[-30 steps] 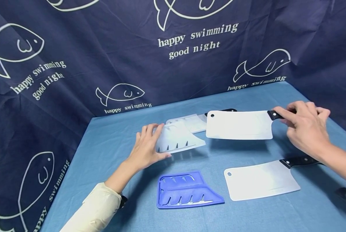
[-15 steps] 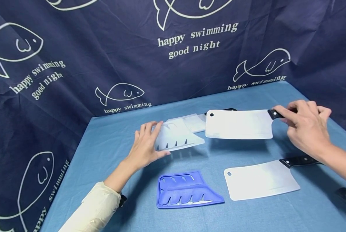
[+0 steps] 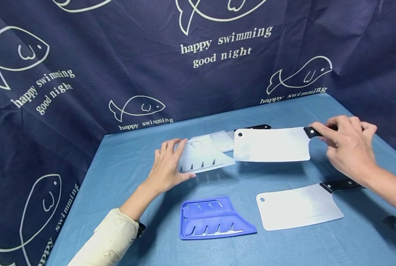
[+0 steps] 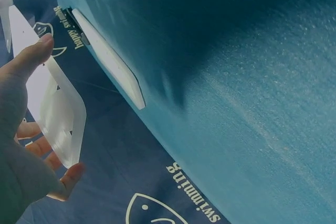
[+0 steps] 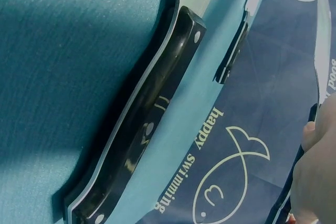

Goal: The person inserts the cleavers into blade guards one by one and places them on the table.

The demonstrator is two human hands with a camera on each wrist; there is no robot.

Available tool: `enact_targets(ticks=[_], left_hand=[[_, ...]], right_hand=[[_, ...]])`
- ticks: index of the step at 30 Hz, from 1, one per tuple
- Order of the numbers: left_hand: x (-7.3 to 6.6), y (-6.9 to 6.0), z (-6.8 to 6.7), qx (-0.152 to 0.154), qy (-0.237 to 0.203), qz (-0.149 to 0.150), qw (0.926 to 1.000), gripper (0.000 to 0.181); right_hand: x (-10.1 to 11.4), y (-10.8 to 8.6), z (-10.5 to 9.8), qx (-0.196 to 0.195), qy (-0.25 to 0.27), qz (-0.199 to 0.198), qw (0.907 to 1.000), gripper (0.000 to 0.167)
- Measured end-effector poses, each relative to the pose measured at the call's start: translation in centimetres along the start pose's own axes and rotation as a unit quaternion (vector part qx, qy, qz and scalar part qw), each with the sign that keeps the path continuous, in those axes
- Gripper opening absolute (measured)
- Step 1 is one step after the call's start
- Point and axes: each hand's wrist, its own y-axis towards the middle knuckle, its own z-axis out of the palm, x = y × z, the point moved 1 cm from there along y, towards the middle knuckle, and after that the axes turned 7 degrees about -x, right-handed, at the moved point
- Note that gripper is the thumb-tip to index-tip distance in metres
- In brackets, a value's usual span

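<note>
Listing from the left, clock bearings taken about the white guard (image 3: 202,158):

Left hand (image 3: 165,165), nine o'clock: gripping the white guard, thumb at the near edge, fingers at the far one.

White guard: held above the table (image 3: 244,255), slanted end toward three o'clock.

Blue guard (image 3: 214,218), six o'clock: flat on the table.

Rear sheath (image 3: 222,140), one o'clock: on the table, round a black-handled knife (image 3: 257,127), partly hidden.

Raised cleaver (image 3: 271,145), three o'clock: bare, off the table; tip just beside the guard's slanted end, contact uncertain.

Lying cleaver (image 3: 299,207), four o'clock: bare, flat, handle toward two o'clock.

Right hand (image 3: 350,146), three o'clock: gripping the raised cleaver's handle.

Risks, as judged: mismatched tilt could make the blade snag the guard's lip and twist it from the left hand. A slip could reach those fingers. A lowered right wrist could knock the lying cleaver.
</note>
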Motion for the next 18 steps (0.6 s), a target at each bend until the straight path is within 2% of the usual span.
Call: enact_targets(ticks=[11,18], left_hand=[[-0.16,0.04,-0.21,-0.007,0.002,-0.002,1.0,0.104],[-0.13,-0.01,-0.16,-0.008,0.005,-0.001,1.0,0.104]], right_hand=[[0.33,0.4,-0.03,-0.031,-0.006,-0.034,0.9989,0.044],[0.56,0.22,0.01,-0.023,0.003,-0.017,0.9996,0.05]])
